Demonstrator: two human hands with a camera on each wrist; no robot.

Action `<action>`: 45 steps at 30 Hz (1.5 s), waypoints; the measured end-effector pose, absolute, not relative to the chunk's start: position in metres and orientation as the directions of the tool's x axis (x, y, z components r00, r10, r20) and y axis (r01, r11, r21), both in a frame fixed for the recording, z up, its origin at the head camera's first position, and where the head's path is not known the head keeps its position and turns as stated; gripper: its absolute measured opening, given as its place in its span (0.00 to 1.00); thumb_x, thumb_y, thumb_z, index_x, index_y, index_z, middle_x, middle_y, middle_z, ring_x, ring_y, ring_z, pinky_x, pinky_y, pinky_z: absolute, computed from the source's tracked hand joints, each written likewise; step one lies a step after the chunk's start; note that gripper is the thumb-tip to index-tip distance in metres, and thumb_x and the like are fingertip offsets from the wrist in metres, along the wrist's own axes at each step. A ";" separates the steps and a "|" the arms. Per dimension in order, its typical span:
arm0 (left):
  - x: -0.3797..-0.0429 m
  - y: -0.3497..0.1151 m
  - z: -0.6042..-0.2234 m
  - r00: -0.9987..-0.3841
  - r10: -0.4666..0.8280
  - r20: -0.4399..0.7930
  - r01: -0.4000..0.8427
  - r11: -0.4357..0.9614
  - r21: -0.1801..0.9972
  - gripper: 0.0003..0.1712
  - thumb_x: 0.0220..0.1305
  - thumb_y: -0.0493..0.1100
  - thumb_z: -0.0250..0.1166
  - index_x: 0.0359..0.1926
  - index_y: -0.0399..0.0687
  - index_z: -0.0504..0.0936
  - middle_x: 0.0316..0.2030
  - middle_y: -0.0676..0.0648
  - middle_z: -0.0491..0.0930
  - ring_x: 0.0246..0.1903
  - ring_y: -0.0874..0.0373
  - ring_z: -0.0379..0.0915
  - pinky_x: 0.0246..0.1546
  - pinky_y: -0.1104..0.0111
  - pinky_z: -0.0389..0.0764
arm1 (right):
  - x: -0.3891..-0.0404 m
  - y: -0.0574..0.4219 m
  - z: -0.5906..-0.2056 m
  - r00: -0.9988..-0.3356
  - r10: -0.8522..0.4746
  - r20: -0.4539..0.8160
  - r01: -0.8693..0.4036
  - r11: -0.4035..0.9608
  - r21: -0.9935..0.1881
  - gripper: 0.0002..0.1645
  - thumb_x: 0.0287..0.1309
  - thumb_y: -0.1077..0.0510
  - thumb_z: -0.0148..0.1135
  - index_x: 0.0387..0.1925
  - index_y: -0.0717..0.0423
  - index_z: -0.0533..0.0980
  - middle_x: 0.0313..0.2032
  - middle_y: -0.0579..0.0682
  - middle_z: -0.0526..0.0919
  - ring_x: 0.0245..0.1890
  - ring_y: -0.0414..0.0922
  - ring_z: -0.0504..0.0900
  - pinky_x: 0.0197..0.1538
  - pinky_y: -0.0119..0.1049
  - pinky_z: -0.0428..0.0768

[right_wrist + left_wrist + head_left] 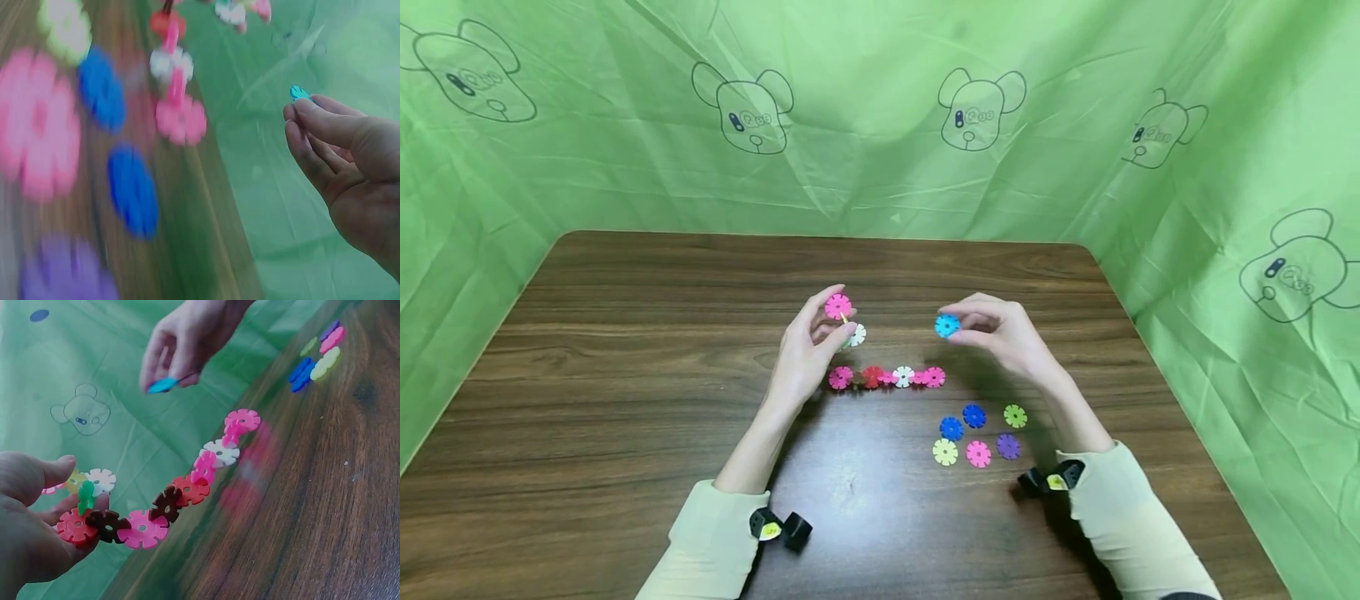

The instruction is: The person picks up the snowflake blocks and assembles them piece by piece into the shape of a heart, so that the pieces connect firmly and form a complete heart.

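My left hand (799, 360) grips one end of a chain of interlocking notched plastic discs (142, 529). At the fingertips, a pink disc (838, 306) and a white disc (857, 336) show, joined by a yellow one seen edge-on. In the left wrist view, a green disc (86, 495) and a red disc (76, 526) sit by the palm. From there the chain runs on through brown, pink, red and white discs to a pink end disc (242, 420). To the right, my right hand (1009, 340) pinches a single light blue notched disc (947, 325) between thumb and fingers, apart from the chain.
Loose discs lie on the brown wooden table (625, 433) in front of my right forearm: two dark blue (951, 428), a lime green (1015, 416), a pale yellow (945, 452), a pink (978, 454) and a purple (1008, 447). A green cloth (865, 183) hangs round the table.
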State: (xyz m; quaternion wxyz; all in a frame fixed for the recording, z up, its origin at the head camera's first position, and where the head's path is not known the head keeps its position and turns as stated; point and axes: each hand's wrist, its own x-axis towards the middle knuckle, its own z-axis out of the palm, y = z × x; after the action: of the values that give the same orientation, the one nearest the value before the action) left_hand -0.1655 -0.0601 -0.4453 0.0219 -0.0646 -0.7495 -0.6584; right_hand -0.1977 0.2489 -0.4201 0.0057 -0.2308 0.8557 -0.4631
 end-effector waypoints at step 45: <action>-0.165 -0.056 -0.444 -0.963 0.155 0.221 0.247 0.177 0.953 0.24 0.77 0.47 0.60 0.71 0.64 0.74 0.63 0.49 0.81 0.59 0.55 0.79 0.65 0.55 0.77 | -0.197 0.142 -0.416 -0.915 -0.260 0.309 -0.376 0.267 -0.887 0.16 0.61 0.58 0.73 0.51 0.56 0.86 0.46 0.54 0.90 0.42 0.39 0.89 0.49 0.39 0.87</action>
State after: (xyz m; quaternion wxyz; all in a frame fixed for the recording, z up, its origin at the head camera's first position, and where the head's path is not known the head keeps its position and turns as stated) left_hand -0.1651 -0.0565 -0.4436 0.0368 -0.1313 -0.7663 -0.6279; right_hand -0.1966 0.1420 -0.4163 -0.0505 -0.2003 0.7943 -0.5714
